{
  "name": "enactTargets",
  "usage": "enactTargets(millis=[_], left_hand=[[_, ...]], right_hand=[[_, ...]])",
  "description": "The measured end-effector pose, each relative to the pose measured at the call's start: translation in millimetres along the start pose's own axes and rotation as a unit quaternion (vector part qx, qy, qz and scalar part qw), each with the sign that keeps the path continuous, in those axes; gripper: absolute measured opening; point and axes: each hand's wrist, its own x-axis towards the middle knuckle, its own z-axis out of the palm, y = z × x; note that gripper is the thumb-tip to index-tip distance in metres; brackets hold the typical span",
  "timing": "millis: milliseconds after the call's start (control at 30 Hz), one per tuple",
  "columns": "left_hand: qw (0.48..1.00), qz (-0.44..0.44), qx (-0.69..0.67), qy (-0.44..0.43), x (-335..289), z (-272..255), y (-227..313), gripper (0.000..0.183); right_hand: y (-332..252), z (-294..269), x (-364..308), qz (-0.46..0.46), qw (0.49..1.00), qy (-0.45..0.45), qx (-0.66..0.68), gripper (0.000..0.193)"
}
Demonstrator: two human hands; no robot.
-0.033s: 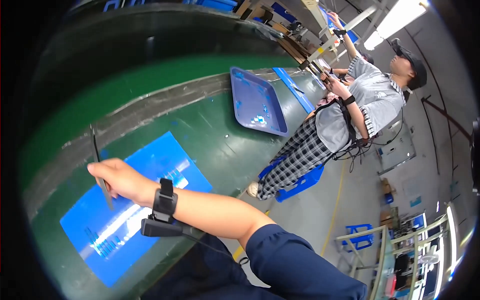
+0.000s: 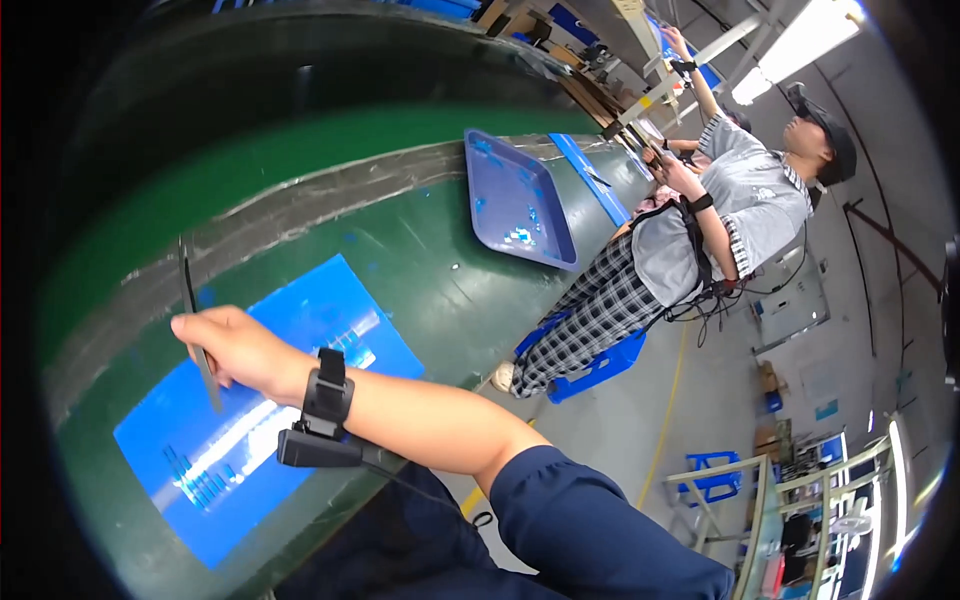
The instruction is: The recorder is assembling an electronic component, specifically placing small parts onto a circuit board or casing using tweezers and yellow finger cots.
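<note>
My right hand (image 2: 245, 350) is closed around slim dark metal tweezers (image 2: 190, 290), held above a bright blue sheet (image 2: 300, 300). One end of the tool rises past my thumb and the other points down over the sheet. Near the sheet's close left corner lies a row of small thin strips (image 2: 205, 488). More little pieces (image 2: 355, 348) lie towards its right side, partly lost in glare. Around my right wrist is a black strap with a small black box (image 2: 315, 450) and a cable. Nothing of my left hand shows.
The sheet lies on a green worktop (image 2: 420, 320) with a dark taped band. Further right stands a blue-grey tray (image 2: 510, 190) holding small blue and white bits. Beyond it are another blue sheet (image 2: 590, 175), a standing co-worker (image 2: 730, 200) and a blue stool (image 2: 605, 365).
</note>
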Motion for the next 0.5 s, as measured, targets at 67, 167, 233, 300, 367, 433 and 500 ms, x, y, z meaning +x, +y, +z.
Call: enactTargets(millis=[67,167,233,300,367,433,500], left_hand=[[1.000,-0.016,-0.021,0.014,-14,-4,-3,0.052],[0.998,-0.028,-0.050,0.029,-27,-8,-3,0.051],[0.997,-0.026,-0.069,0.035,-29,-8,-1,0.050],[0.995,-0.022,-0.091,0.038,-28,-5,-2,0.050],[0.993,-0.016,-0.113,0.041,-25,-4,-3,0.049],[0.990,-0.011,-0.133,0.044,-23,-4,-5,0.049],[0.987,-0.006,-0.155,0.049,-20,-4,-6,0.048]], right_hand=[[-1,0,0,0.013,1.000,0.001,-0.002,0.037],[0,-3,2,0.028,0.999,-0.010,0.012,0.033],[2,-3,2,0.029,0.999,-0.016,0.014,0.033],[3,-4,2,0.028,0.999,-0.020,0.013,0.033],[5,-1,1,0.034,0.999,-0.007,0.020,0.034],[4,-1,1,0.041,0.999,-0.015,0.012,0.035],[2,-1,0,0.051,0.999,-0.018,-0.003,0.037]])
